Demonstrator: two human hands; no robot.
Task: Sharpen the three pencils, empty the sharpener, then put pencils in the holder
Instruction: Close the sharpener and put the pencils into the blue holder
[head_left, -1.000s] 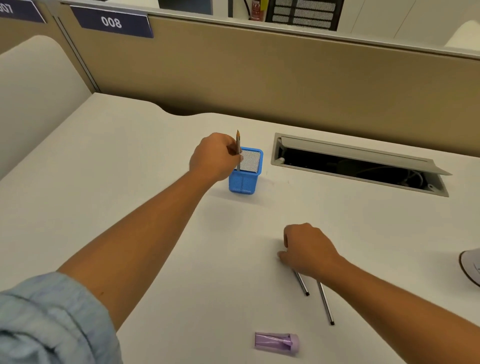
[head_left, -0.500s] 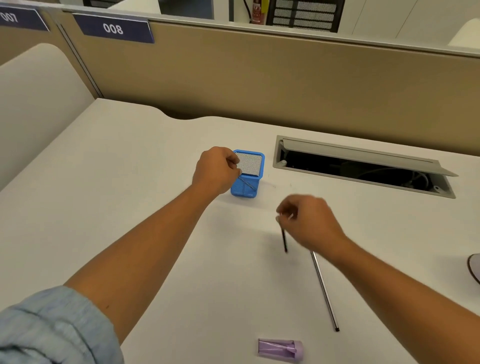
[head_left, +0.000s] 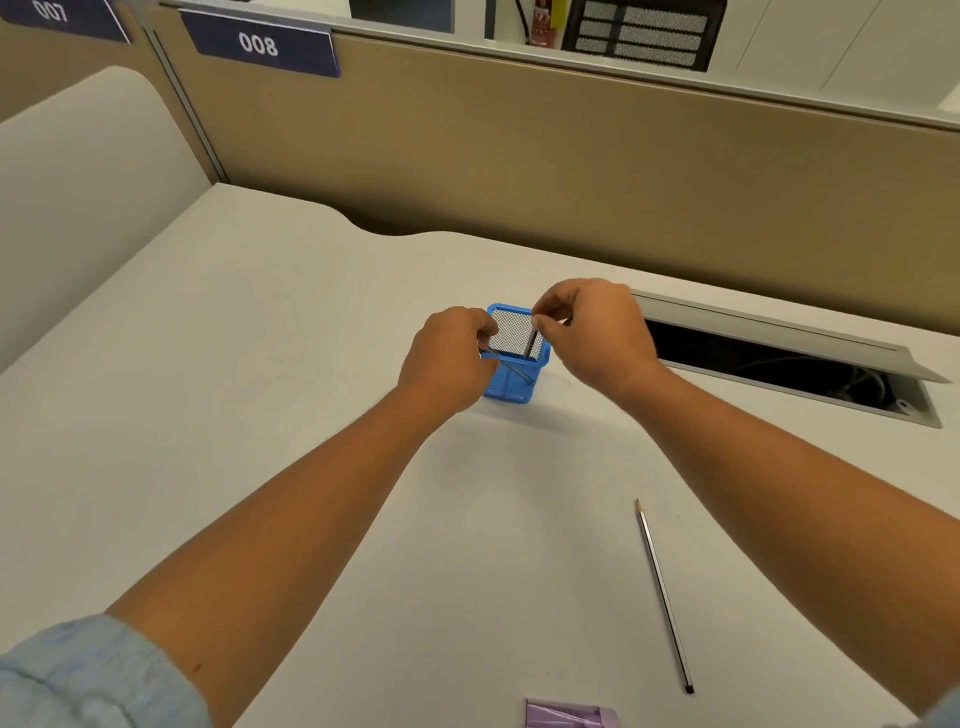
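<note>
A blue mesh pencil holder (head_left: 511, 387) stands mid-desk. My left hand (head_left: 447, 358) rests against its left rim, fingers curled at the top of a pencil that leans inside the holder. My right hand (head_left: 592, 332) is at the right rim and pinches a second pencil (head_left: 532, 344) whose lower part is inside the holder. A third pencil (head_left: 662, 592) lies on the desk nearer me, tip pointing away. The purple sharpener (head_left: 569, 714) lies at the bottom edge of the view, partly cut off.
An open cable hatch (head_left: 789, 358) with a raised lid is sunk into the desk right of the holder. A tan partition (head_left: 571, 166) with a "008" label runs along the back. The white desk (head_left: 234, 389) curves away at left.
My right hand lifted one pencil from the desk and carried it up to the holder. The left hand lowered its pencil into the holder and stays at the rim.
</note>
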